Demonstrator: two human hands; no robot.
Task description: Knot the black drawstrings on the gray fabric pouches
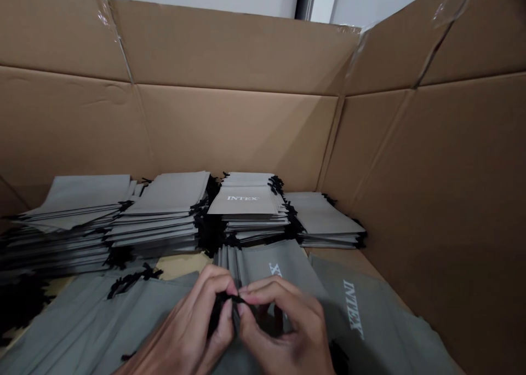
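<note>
My left hand (201, 315) and my right hand (283, 320) meet at the lower middle, fingertips almost touching. Both pinch a short black drawstring (235, 298) between thumb and forefinger. It appears to belong to the grey fabric bags (283, 257) bunched just beyond the fingers, one printed with white letters partly covered by my right hand. To the right lies another grey bag (370, 304) with the print INTEX. Under and left of my left hand, more grey bags (123, 309) lie overlapped, black cords at their top edge. My palms hide part of the bags.
Several stacks of grey bags with black cords line the back, including a far left stack (86, 194), an INTEX-printed stack (246, 200) and a lower right stack (324, 216). Tall cardboard walls (238, 128) with taped seams rise behind and at the right (444, 189).
</note>
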